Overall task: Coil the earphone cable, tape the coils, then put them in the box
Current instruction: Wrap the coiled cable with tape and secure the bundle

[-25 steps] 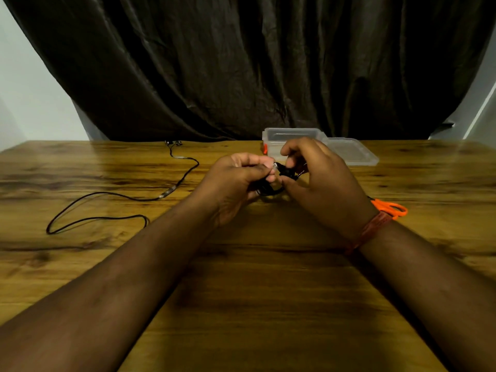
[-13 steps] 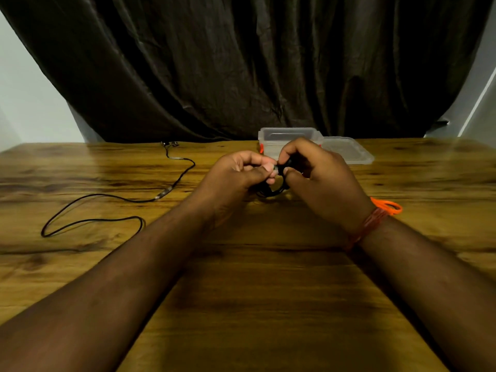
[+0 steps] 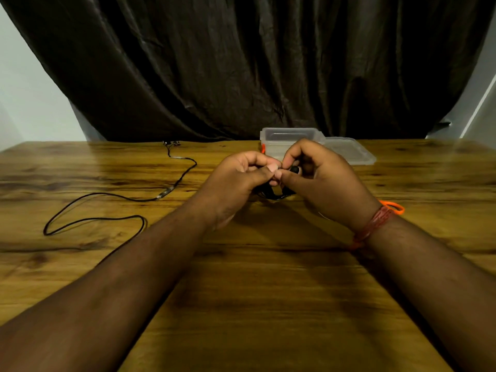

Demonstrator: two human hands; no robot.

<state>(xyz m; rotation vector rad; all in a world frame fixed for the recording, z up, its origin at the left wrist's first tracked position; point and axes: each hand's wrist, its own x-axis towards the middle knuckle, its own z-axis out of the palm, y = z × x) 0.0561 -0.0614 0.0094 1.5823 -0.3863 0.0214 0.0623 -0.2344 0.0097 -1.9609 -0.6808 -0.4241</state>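
Observation:
My left hand [image 3: 239, 181] and my right hand [image 3: 324, 181] meet over the middle of the wooden table [image 3: 247, 291], both pinching a small black coiled earphone cable [image 3: 273, 194] between thumbs and fingers. Part of the coil hangs below the fingers; the rest is hidden inside the hands. A clear plastic box [image 3: 290, 138] stands open just behind my hands, its lid [image 3: 351, 154] lying beside it to the right. A second black earphone cable [image 3: 107, 208] lies loose and uncoiled on the table at the left.
An orange scissor handle [image 3: 394, 206] shows from behind my right wrist. A dark curtain [image 3: 241, 63] hangs behind the table's far edge. The loose cable's earbuds [image 3: 171, 143] lie near that far edge.
My hands have shifted slightly; the right fingers have closed further over the coil against the left thumb. The loose cable at the left has not moved.

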